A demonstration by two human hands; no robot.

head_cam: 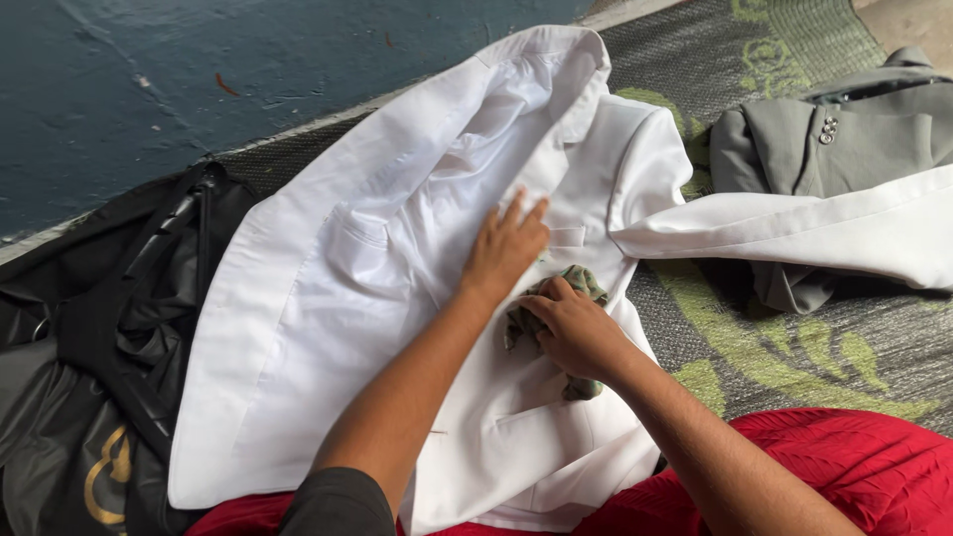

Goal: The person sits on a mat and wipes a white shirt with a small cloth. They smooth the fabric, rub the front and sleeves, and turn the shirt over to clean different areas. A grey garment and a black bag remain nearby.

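A white jacket (328, 298) lies spread open on a patterned mat, its lining side up and one sleeve (794, 228) stretched to the right. My left hand (504, 248) rests flat on the jacket's front near the lapel, fingers apart. My right hand (574, 333) is closed on a crumpled green-grey cloth (584, 283) that presses against the jacket front just below the left hand.
A grey jacket (844, 139) with buttons lies at the upper right, partly under the white sleeve. A black bag (99, 347) with a gold mark sits at the left. A dark blue wall (199, 79) runs behind. Red fabric (844, 467) covers my lap on the green-patterned mat (794, 337).
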